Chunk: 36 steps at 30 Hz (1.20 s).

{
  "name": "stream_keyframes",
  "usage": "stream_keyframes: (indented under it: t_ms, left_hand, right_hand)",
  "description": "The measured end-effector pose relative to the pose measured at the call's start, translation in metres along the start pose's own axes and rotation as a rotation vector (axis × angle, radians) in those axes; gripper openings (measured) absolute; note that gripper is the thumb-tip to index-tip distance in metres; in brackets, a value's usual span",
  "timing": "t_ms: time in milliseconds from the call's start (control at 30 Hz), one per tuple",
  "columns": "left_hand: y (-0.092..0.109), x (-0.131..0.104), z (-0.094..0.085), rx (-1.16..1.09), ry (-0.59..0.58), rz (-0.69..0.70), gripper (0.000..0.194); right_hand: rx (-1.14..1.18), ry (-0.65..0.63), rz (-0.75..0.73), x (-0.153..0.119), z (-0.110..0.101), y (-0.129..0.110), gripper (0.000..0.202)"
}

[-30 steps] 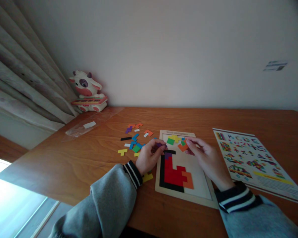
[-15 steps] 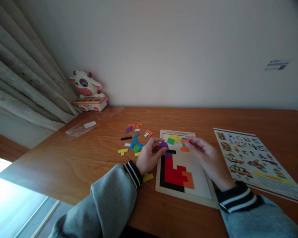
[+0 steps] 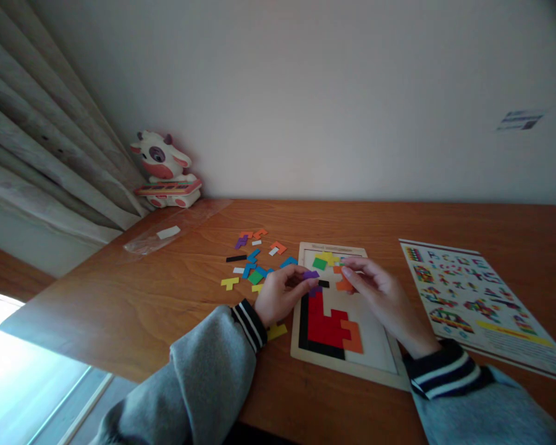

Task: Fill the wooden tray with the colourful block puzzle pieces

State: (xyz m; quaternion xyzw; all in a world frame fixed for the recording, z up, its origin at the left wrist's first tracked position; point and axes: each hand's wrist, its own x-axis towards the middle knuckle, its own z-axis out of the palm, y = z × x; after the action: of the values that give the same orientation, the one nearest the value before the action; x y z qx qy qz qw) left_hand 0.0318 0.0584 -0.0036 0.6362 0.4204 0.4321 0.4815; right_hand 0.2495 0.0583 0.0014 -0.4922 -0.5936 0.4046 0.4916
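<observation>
Purple piece [image 3: 311,274] pinched over the board [image 3: 375,340], visible length sideways.

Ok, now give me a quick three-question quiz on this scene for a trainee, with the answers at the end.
1. What colour is the piece held by the left hand?
2. True or false: the printed sheet lies to the left of the wooden tray.
3. Which is closest to the wall: a) the wooden tray, b) the printed sheet, c) the cow toy?

Key:
1. Purple.
2. False; it lies to the right.
3. c.
</observation>
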Motion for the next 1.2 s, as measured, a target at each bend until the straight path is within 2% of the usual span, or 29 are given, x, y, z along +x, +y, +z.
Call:
stream_keyframes:
  t_ms: [200, 367, 567, 733, 933, 1033, 1200]
  left_hand:
    - [0.002, 0.0, 0.0, -0.01, -0.005, -0.009, 0.035]
    - [-0.001, -0.001, 0.001, -0.03, -0.015, -0.003, 0.035]
    - [-0.007, -0.002, -0.002, 0.12, 0.01, 0.023, 0.039]
    - [-0.002, -0.002, -0.002, 0.112, 0.012, 0.043, 0.037]
    - [0.004, 0.0, -0.003, 0.041, 0.026, 0.127, 0.029]
    - [0.005, 0.0, -0.002, -0.024, -0.015, 0.095, 0.027]
    - [0.004, -0.001, 0.0, -0.114, -0.094, 0.072, 0.025]
  right_hand:
    - [-0.039, -0.077, -0.019, -0.003, 0.002, 0.0, 0.031]
    - [-0.033, -0.111, -0.141, -0.005, 0.003, -0.002, 0.023]
    - [-0.078, -0.252, -0.209, -0.007, 0.008, 0.002, 0.02]
    - [-0.13, -0.214, -0.198, -0.008, 0.01, 0.003, 0.021]
    - [0.001, -0.133, -0.076, -0.006, 0.008, -0.009, 0.031]
    - [0.028, -0.099, -0.014, -0.005, 0.007, -0.011, 0.032]
    - [-0.027, -0.141, -0.056, -0.007, 0.009, -0.011, 0.029]
